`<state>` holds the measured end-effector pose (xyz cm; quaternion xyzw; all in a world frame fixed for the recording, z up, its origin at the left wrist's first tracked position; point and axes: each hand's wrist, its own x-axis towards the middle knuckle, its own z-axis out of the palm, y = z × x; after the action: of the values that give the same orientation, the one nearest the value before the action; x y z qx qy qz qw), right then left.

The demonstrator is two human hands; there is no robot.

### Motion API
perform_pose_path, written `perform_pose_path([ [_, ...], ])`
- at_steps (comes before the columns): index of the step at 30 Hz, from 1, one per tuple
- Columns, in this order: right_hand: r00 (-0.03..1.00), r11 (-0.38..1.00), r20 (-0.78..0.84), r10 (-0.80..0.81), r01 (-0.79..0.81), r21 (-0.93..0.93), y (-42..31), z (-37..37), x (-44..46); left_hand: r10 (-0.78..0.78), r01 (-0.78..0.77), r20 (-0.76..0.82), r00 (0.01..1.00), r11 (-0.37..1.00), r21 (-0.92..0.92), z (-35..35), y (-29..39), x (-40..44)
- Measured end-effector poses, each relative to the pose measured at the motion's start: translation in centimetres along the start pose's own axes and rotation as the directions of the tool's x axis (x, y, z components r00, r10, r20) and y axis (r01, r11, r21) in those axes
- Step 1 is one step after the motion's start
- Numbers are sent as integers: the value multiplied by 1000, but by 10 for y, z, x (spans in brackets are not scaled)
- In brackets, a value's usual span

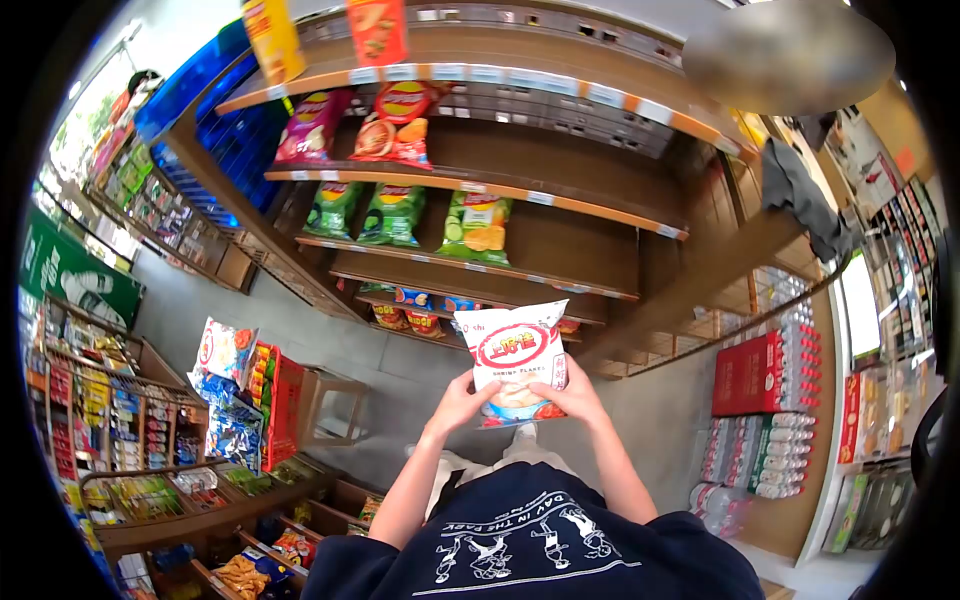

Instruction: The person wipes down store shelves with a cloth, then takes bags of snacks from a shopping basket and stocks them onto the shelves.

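A white snack bag [513,345] with a red oval logo is held upright in front of the body. My left hand [462,403] grips its lower left side, and my right hand [572,388] grips its lower right side, thumbs on the front. Beyond it stands a brown shelf unit [580,170]. Purple [312,125] and red chip bags [392,135] lie on one shelf, with green bags [393,215] and a green-yellow bag [475,226] on the shelf below. Partly hidden behind the held bag are small red packs [424,323] on the bottom level.
A red crate [286,408] at the left holds several snack bags, beside a small stool [333,405]. Stocked racks [130,420] line the far left. Bottle packs [760,450] and a red carton [748,373] stand at the right. Grey floor [640,430] lies between.
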<state>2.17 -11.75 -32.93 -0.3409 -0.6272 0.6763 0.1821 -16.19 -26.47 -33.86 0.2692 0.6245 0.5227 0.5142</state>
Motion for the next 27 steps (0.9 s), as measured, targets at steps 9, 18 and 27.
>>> perform_pose_path([
  [9,992,993,-113,-58,69,94,11,-80,-50,39,-100,250,968,966,239,65,21,24],
  [18,972,997,-231,45,-29,71,3,-79,-102,92,-208,404,910,945,254,83,8,25],
  [27,910,950,-414,-26,-107,-295,10,-59,-151,127,-177,387,913,980,95,96,-23,-5],
])
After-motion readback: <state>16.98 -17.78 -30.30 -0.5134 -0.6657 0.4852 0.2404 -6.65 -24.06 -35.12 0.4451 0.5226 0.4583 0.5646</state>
